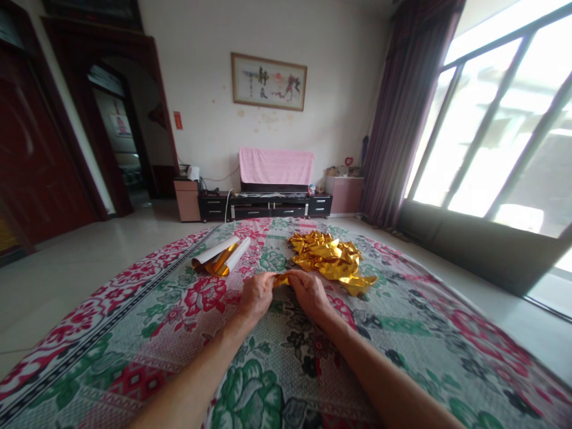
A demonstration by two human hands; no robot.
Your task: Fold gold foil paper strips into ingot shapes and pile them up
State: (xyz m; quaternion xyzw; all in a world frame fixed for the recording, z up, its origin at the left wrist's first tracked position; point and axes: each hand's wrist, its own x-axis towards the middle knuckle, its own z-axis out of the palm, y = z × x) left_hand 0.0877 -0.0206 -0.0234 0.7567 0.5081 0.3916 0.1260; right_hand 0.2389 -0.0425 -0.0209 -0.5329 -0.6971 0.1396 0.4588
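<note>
Between my two hands, above the patterned cloth, is a small piece of gold foil paper. My left hand is closed on its left end, and my right hand grips the other end. The fingers cover most of the piece, so its full shape is hidden. Just beyond my right hand lies a pile of folded gold foil pieces. Past my left hand rests a curled stack of foil sheets, white on the back and gold inside.
A floral cloth in red, green and grey covers the broad surface under my arms. Further off stand a low black TV cabinet and a pink cloth draped over a screen. A curtain hangs beside the window at right.
</note>
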